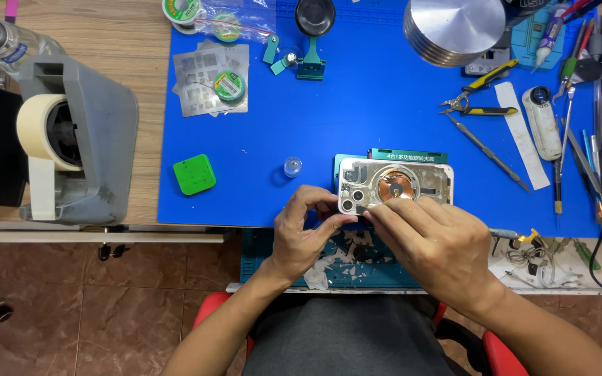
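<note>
The opened phone back point(395, 186) lies flat in a teal holding fixture point(408, 156) near the front edge of the blue work mat point(357, 104), its copper charging coil point(393, 185) and camera openings facing up. The left hand point(306, 233) sits at the phone's lower left corner, thumb and forefinger pinched close together on the edge by the camera cluster. The right hand point(426, 240) rests along the lower edge, fingers together and pressed flat; whether they grip anything small, I cannot tell. Working this edge well seems to call for light, even pressure and a steady brace against the fixture, so nothing slips toward the coil. Beside it stand a small clear dome point(292, 166) and a green square block point(194, 174); yellow-handled pliers point(474, 97) lie well apart.
</note>
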